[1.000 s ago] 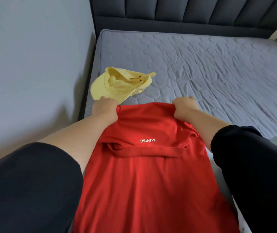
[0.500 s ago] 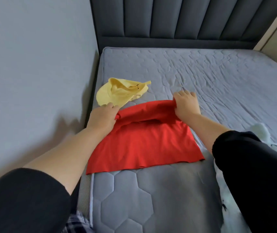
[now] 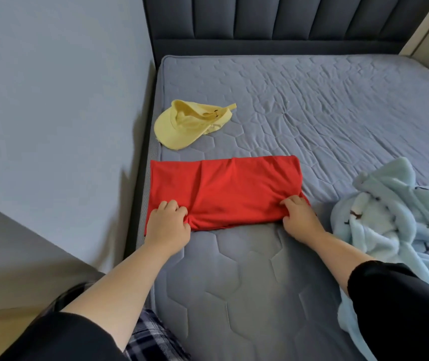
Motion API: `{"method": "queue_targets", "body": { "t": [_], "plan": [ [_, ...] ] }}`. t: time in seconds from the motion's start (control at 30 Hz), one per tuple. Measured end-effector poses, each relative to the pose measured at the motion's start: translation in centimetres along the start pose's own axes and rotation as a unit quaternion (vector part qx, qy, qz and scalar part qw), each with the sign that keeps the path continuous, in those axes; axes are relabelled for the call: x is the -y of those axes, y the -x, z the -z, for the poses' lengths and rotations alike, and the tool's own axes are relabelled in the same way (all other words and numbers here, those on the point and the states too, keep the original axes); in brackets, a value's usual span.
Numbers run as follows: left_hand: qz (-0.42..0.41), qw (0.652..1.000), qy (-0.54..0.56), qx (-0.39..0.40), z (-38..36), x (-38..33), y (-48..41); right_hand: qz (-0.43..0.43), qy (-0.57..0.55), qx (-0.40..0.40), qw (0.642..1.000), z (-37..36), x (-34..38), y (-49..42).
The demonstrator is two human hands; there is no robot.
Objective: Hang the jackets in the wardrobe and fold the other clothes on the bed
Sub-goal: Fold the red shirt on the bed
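A red shirt [image 3: 229, 188] lies folded into a wide band on the grey mattress [image 3: 312, 105], close to its left edge. My left hand [image 3: 167, 222] grips the band's near left corner, the fabric bunched under the curled fingers. At the near right corner my right hand [image 3: 299, 217] pinches the red fabric with curled fingers. A fluffy light-blue garment [image 3: 390, 217] with small dark motifs lies crumpled at the right, beside my right forearm.
A yellow cap [image 3: 187, 123] lies upside down just beyond the red shirt. The dark padded headboard [image 3: 273, 22] stands at the back. A grey wall [image 3: 51, 100] runs along the bed's left side. Plaid fabric [image 3: 150, 334] shows at the bottom.
The red shirt went from held up, to laid flat, to folded in half. Both hands moved from its far edge to its near corners.
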State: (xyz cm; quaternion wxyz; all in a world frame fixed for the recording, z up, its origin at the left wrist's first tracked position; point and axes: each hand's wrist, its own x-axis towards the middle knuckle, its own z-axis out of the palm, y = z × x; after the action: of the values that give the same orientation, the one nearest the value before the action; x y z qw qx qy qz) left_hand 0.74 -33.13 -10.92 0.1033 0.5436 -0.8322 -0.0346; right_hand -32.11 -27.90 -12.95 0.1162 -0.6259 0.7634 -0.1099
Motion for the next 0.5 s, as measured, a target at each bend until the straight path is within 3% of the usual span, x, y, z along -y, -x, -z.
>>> {"method": "queue_targets", "body": {
  "t": [0.1,0.2,0.23,0.37,0.5],
  "plan": [
    [0.160,0.973,0.129,-0.101,0.1,0.6,-0.5,-0.128,-0.174,-0.116,0.969,0.5,0.3,-1.0],
    [0.364,0.891,0.267,-0.040,0.0,1.6,-1.4,-0.274,-0.345,-0.103,0.892,1.0,0.9,-2.0],
    [0.383,0.874,0.299,-0.016,-0.1,1.8,-1.7,-0.297,-0.386,-0.085,0.869,0.8,0.9,-2.3],
    [0.388,0.843,0.373,-0.012,-0.4,3.2,-2.6,-0.316,-0.346,-0.028,0.883,0.6,0.2,-3.3],
    [0.370,0.858,0.353,-0.054,0.1,4.6,-2.6,-0.356,-0.432,-0.137,0.817,1.9,0.6,-4.0]
  ]
}}
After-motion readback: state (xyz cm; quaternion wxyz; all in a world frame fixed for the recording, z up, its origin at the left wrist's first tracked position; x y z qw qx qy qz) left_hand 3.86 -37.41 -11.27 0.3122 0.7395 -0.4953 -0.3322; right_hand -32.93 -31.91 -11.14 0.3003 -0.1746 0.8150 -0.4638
